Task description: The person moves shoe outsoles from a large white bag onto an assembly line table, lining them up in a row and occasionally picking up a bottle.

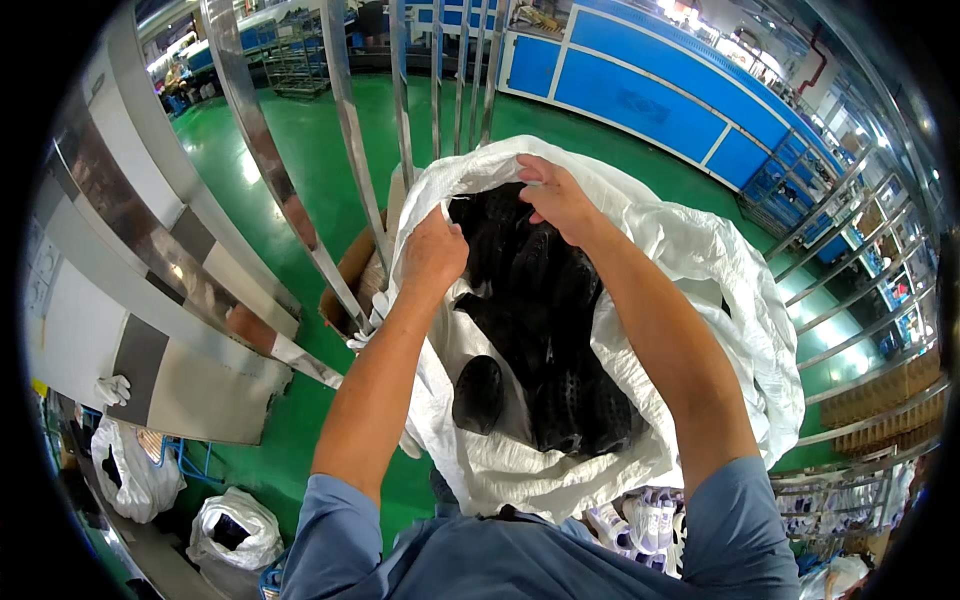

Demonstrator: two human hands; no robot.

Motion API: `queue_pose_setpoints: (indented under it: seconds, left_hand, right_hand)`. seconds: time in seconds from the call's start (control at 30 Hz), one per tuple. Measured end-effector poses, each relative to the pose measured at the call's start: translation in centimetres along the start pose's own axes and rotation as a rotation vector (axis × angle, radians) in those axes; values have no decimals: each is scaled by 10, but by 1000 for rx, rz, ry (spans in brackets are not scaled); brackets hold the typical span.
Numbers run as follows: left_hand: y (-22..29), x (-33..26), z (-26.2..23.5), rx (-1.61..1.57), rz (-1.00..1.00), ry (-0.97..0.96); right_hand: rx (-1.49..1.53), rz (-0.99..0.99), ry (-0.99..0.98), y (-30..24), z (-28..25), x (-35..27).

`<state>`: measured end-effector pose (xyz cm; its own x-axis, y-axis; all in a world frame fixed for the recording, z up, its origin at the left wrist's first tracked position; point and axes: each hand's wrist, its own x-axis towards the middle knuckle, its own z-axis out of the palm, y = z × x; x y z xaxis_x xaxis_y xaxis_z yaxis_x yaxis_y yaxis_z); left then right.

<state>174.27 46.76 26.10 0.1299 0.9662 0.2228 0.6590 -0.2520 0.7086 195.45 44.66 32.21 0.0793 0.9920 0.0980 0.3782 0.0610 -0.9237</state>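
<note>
A large white woven sack [690,240] stands wide-mouthed in front of me. Inside lie several black shoe uppers [510,330], packed along the far and right side. One rounded black piece [478,395] lies apart from them near the sack's left wall. My left hand [435,248] is closed on the left part of the sack's rim, its fingertips hidden by the cloth. At the far rim, my right hand [555,203] has bent fingers around the sack's edge, above the black uppers. Neither hand holds an upper.
Upright metal bars [345,130] rise beyond and left of the sack; a metal rack [860,270] curves round on the right. A cardboard box [350,275] sits at left. Smaller white sacks [237,530] stand lower left. White-and-purple shoes [650,520] are close to my body.
</note>
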Motion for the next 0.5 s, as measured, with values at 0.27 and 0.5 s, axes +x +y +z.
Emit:
queue_pose_setpoints:
  seconds: [0.27, 0.5]
  left_hand:
    - [12, -8, 14, -41, 48, -56]
    - [11, 15, 2, 155, 109, 166]
  right_hand:
    - [-478, -394, 131, 22, -25, 3]
    - [-597, -545, 106, 14, -31, -1]
